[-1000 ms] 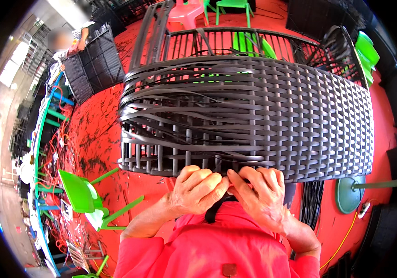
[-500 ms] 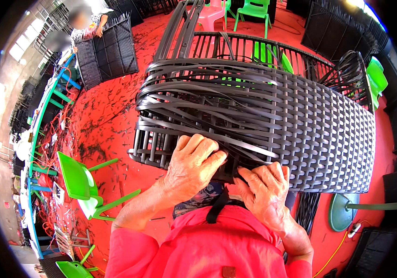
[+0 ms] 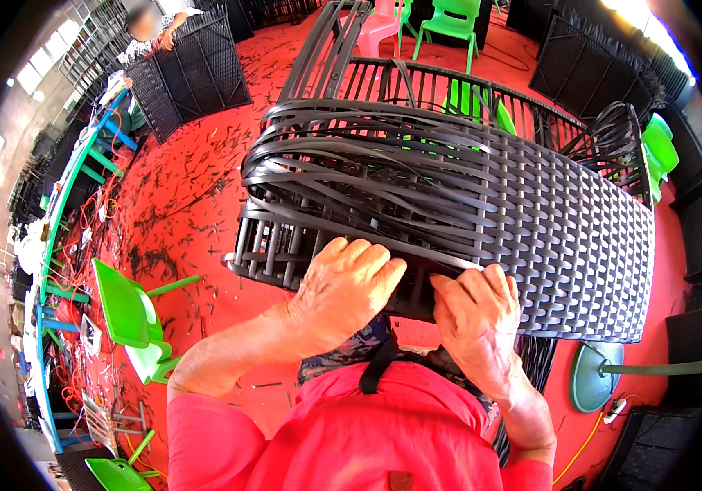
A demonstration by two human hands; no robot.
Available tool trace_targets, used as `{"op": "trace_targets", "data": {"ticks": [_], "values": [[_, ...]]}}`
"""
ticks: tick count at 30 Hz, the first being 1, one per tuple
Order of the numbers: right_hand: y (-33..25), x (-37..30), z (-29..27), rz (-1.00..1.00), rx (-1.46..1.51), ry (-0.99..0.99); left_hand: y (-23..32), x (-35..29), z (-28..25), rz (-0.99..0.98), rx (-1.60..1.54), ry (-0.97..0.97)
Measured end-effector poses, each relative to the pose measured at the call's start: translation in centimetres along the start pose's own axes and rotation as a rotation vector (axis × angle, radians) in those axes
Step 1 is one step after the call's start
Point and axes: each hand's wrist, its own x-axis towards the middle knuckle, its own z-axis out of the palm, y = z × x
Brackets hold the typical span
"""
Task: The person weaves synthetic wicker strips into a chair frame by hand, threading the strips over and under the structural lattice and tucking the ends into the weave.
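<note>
In front of me lies a dark wicker furniture piece (image 3: 564,237), its right part closely woven and its left part an uncovered frame of bars. Long black flat weaving strips (image 3: 351,176) loop loosely around that left end. My left hand (image 3: 347,282) is closed at the near edge of the frame, its fingers wrapped on a black strip. Beside it, my right hand (image 3: 478,315) is closed, fingers curled against the edge of the weave where a strip ends. The fingertips of both hands are partly hidden, so the exact grip is unclear.
Green plastic chairs (image 3: 126,307) stand on the left and at the back. A round green base with a pole (image 3: 596,376) stands at the right. Strip scraps litter the red floor (image 3: 195,192). Another person (image 3: 150,37) at the far left holds a woven panel (image 3: 195,78).
My right hand has moved up slightly and away from my left hand, along the near edge. My left hand stays close to the same place. The view has shifted a little.
</note>
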Motion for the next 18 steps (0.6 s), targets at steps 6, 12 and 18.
{"op": "trace_targets", "data": {"ticks": [6,12,18], "values": [[-0.3,-0.4,0.6,-0.048,-0.085,0.015,-0.1,-1.1,1.0,0.089,0.128,0.262],[-0.3,-0.2,-0.5,0.013,0.139,-0.034,0.0,-2.8,1.7,0.046,0.047,0.459],[0.6,0.6,-1.0,-0.056,0.162,-0.124,0.3,-3.4,1.4,0.062,0.029,0.395]]}}
